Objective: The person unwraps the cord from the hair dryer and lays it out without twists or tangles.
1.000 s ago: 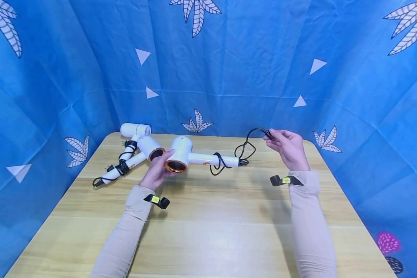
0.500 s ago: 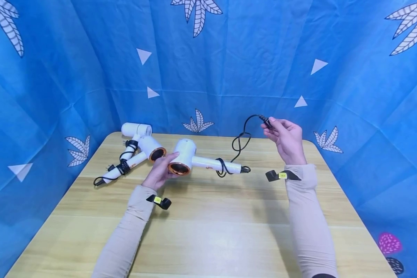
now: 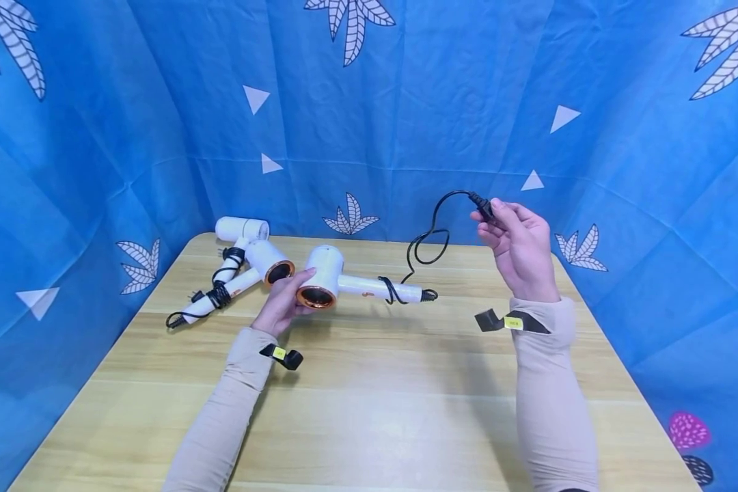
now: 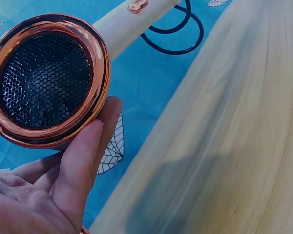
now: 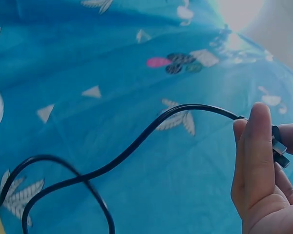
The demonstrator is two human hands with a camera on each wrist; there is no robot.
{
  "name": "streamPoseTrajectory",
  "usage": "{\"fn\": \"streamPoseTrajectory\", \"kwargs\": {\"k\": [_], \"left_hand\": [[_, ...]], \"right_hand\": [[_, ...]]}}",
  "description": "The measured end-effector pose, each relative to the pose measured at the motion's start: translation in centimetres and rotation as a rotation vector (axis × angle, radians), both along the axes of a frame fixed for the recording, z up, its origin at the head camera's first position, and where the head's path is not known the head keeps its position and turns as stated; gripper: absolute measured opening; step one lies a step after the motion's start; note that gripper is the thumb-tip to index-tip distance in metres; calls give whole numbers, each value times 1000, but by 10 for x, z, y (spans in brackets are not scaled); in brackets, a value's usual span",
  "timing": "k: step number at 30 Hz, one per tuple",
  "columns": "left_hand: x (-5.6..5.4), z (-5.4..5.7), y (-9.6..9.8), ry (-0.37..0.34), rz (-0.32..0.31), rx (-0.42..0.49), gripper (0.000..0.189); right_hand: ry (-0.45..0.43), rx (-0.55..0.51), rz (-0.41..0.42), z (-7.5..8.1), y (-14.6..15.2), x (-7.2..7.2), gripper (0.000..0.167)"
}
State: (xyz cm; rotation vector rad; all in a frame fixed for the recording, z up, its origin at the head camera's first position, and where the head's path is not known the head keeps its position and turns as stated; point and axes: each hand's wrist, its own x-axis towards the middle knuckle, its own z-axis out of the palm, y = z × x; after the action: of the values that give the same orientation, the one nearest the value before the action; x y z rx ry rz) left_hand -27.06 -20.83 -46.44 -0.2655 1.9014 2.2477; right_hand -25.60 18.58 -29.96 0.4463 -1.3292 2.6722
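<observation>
A white hair dryer [image 3: 327, 266] with a copper-coloured ring is held by its head in my left hand [image 3: 279, 307], above the table. Its handle points right, and a few turns of black cord [image 3: 392, 292] loop round it. In the left wrist view, my fingers grip the head beside the copper ring [image 4: 100, 63] and dark mesh. My right hand [image 3: 525, 249] pinches the black plug [image 3: 482, 206] at the cord's end, raised over the table's back right. Slack cord [image 5: 132, 146] curves between plug and handle; in the right wrist view my fingers partly hide the plug.
Two more white hair dryers lie at the back left: one with a copper ring [image 3: 264, 258], one plain [image 3: 241, 229]. Black cords are wrapped round both handles. The wooden table [image 3: 369, 410] is bounded by blue patterned cloth [image 3: 455, 102] at the back and sides.
My right hand has risen and then shifted right with the plug, drawing more cord off the handle. My left hand and the hair dryer have moved only slightly.
</observation>
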Motion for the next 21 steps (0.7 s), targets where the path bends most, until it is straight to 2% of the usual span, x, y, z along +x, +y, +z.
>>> {"fn": "streamPoseTrajectory", "kwargs": {"k": [7, 15, 20, 21], "left_hand": [[-1, -1, -2, 6, 31, 19, 64], [-3, -3, -5, 23, 52, 37, 59], [-2, -4, -7, 13, 65, 51, 57], [-3, -4, -7, 9, 69, 57, 55]], "right_hand": [[69, -20, 38, 11, 2, 21, 10], [112, -78, 111, 16, 10, 44, 16], [128, -152, 221, 14, 19, 54, 23], [132, -190, 266, 13, 21, 55, 24]]}}
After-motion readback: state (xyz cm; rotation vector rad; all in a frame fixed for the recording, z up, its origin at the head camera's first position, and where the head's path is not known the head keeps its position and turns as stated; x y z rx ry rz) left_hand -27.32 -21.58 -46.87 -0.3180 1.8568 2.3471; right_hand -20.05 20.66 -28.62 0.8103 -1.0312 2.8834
